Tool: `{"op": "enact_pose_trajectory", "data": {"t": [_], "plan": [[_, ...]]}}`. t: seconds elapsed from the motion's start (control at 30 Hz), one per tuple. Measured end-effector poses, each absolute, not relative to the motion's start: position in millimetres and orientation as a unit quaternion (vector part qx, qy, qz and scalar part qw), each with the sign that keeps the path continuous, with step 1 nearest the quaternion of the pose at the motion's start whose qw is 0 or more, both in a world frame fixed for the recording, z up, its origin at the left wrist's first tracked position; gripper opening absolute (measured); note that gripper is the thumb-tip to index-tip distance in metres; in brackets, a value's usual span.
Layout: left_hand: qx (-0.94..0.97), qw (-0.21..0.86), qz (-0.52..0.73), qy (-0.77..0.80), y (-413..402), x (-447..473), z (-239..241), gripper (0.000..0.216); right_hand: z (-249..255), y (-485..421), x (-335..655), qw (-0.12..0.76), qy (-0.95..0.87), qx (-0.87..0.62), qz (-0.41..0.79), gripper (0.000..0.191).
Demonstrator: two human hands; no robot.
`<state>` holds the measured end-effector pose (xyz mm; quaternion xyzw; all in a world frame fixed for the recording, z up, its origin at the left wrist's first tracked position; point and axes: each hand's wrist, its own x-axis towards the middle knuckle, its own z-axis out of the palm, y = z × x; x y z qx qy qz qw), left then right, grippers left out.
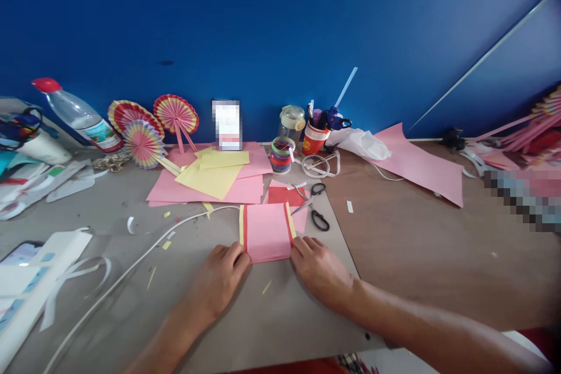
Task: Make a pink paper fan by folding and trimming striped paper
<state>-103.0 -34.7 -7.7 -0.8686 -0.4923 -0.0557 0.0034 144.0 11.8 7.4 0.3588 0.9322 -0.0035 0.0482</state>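
Note:
A pink paper piece (268, 231) with red and yellow strips along its two sides lies on the grey table in front of me. At its lower left corner, my left hand (221, 274) has its fingers curled onto the edge. The lower right corner is pinched by my right hand (322, 269). Both thumbs are close to the near edge, which looks folded. Just beyond the piece, black-handled scissors (319, 220) lie with their blades over small red and pink paper scraps (287, 196).
Behind are pink sheets (210, 194) with yellow paper (214, 178), paper fans (175, 114), a phone (227, 124), a jar of coloured bands (281, 156) and a red cup of tools (314, 139). A white cable (144, 251) crosses the left side. A pink sheet (421, 166) lies right.

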Motion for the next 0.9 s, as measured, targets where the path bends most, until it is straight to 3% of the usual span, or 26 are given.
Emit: {"op": "enact_pose_trajectory", "data": {"t": [0.4,0.63,0.77,0.9], "plan": [[-0.876,0.077,-0.115,-0.463,-33,-99,-4,0.022,-8,14,155,-0.118,0.941,0.311,0.058,0.022],[-0.847,0.055,-0.210,-0.485,-34,-101,-2,0.019,7,23,163,-0.191,0.936,0.295,0.023,0.026],[-0.828,-0.025,-0.253,-0.499,-31,-104,14,0.021,23,26,168,-0.190,0.932,0.308,-0.022,0.025],[-0.794,-0.230,-0.245,-0.507,-31,-107,49,0.023,59,26,171,-0.138,0.927,0.314,-0.150,0.021]]}}
